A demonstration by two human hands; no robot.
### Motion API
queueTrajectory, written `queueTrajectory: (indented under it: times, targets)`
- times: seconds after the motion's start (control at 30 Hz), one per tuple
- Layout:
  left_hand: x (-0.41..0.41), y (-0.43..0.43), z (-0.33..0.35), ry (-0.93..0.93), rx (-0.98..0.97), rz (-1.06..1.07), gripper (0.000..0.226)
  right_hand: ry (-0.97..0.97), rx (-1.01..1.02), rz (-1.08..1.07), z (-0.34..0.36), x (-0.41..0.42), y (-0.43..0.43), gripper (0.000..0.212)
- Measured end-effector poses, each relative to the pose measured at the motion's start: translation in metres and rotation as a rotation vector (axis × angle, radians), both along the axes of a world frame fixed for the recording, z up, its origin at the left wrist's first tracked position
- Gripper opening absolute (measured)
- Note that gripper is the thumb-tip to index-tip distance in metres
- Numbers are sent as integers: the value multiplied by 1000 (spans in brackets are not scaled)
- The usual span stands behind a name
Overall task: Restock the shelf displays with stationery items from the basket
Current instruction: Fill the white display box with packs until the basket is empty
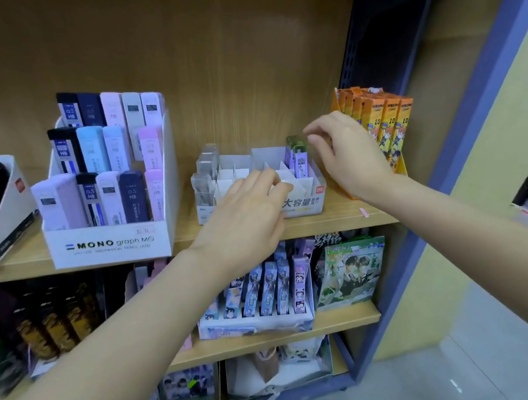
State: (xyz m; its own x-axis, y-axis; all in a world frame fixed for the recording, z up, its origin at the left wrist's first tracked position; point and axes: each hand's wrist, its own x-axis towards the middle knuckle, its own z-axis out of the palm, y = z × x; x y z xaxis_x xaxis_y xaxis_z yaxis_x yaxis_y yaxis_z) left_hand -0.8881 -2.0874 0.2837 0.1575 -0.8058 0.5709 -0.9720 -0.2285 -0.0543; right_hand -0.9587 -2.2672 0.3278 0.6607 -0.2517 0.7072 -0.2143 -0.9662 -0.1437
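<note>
On the middle shelf (340, 220), between the MONO graph lead display (109, 243) on the left and the orange pencil packs (384, 113) on the right, stood the white divided lead box (305, 200) that I was filling. My left hand (244, 212) lay on its near dividers with the fingers loosely bent, steadying the cardboard and gripping nothing. My right hand (346, 151) hung over the far right column, thumb and fingers bunched just beside the top of the green-capped lead case (295, 142). That spot was blurred, so I could not tell whether I had hold of the case or had let it go.

The purple lead cases (299, 163) stood upright in the same right column, nearer than the green one. The clear lead cases (205, 170) filled the left column. The slots between them were bare.

The main risk I judged was the thin dividers. If my left hand leaned too hard, they could fold and close the slots I wanted. The green-capped case could also catch on a divider edge, tilt, and knock the purple ones forward like dominoes. My right wrist sat close to the orange packs, so a careless pull back could sweep them off the shelf.
</note>
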Motion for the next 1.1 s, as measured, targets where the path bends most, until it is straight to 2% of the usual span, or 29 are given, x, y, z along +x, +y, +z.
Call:
queueTrajectory:
  times: [0.1, 0.17, 0.3, 0.47, 0.57, 0.63, 0.7, 0.77, 0.87, 0.97, 1.1]
  targets:
    - [-9, 27, -15, -80, -90, 13, 30, -72, -41, 41, -21, -27, 27, 19]
    - [-19, 52, -38, -63, -141, 16, 25, -63, -33, 101, -47, -46, 44, 15]
    - [-34, 108, -118, 26, -110, 60, 17, 128, 3, 235, -119, -75, 71, 19]
    - [-45, 170, -242, 365, 149, 318, 18, 552, 135, 327, -244, -83, 108, 16]
    - [-46, 202, -310, 584, 299, 506, 30, 920, 341, 348, -324, -82, 135, 30]
    - [-46, 222, -350, 768, 318, 645, 30, 1143, 424, 339, -375, -78, 151, 40]
    - [-48, 234, -372, 975, 304, 770, 43, 1246, 503, 346, -417, -74, 164, 43]
    - [-52, 237, -389, 1082, 275, 802, 51, 1305, 546, 373, -450, -69, 174, 45]
    - [-59, 229, -402, 1228, 160, 749, 39, 1328, 510, 442, -487, -61, 179, 52]
    - [-62, 223, -408, 1302, 89, 801, 28, 1369, 441, 507, -511, -50, 178, 57]
    - [-64, 221, -407, 1323, 22, 796, 32, 1405, 180, 557, -527, -40, 172, 53]
